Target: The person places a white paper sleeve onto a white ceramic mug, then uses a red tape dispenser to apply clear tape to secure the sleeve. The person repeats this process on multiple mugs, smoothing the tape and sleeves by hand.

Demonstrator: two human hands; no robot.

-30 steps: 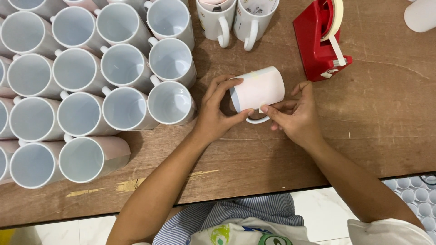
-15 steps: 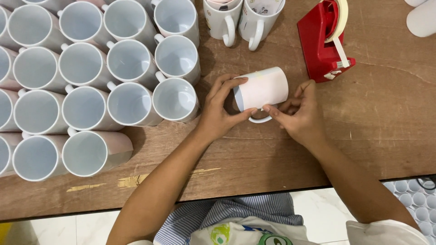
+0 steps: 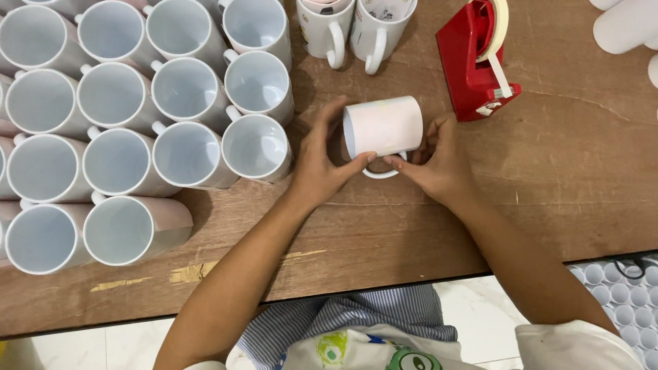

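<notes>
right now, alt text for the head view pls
Both hands, left hand and right hand, hold a white mug lying on its side on a wooden table. Rows of upright white mugs stand to the left, a red tape dispenser to the right.

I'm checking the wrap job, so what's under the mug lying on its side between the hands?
Under the sideways mug the wooden table shows, and its white handle pokes out below. The left hand and right hand cover the table either side; the underside itself is hidden.

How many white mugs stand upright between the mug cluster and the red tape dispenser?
2, at the far edge: one white ceramic mug nearer the cluster, the other beside the red plastic tape dispenser. Others may be off-frame.
</notes>
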